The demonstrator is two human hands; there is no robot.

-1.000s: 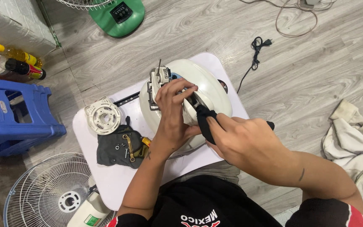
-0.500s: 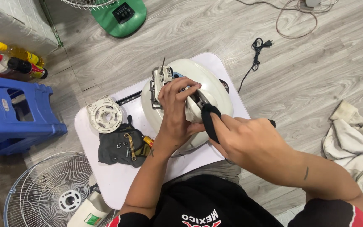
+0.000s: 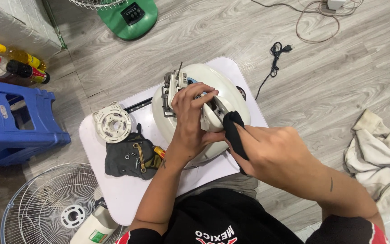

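A cream round fan base (image 3: 224, 83) lies on a small white table (image 3: 123, 192), with a metal-and-plastic fan neck mechanism (image 3: 173, 86) at its left. My left hand (image 3: 190, 122) grips the cream neck piece (image 3: 213, 118) on top of the base. My right hand (image 3: 276, 153) holds a black cloth (image 3: 233, 131) pressed against that piece. Both hands meet over the middle of the base and hide part of it.
On the table lie a round white motor cover (image 3: 112, 123) and a dark cloth with screws and small parts (image 3: 132, 158). A wire fan guard (image 3: 50, 205), a blue plastic stool (image 3: 14, 122), bottles (image 3: 16, 63), a green fan base (image 3: 129, 16), a black power cord (image 3: 274, 58) and a beige rag (image 3: 382, 158) lie on the floor.
My right hand with the black cloth has shifted slightly along the neck piece; my left hand keeps its grip. The view has moved a little.
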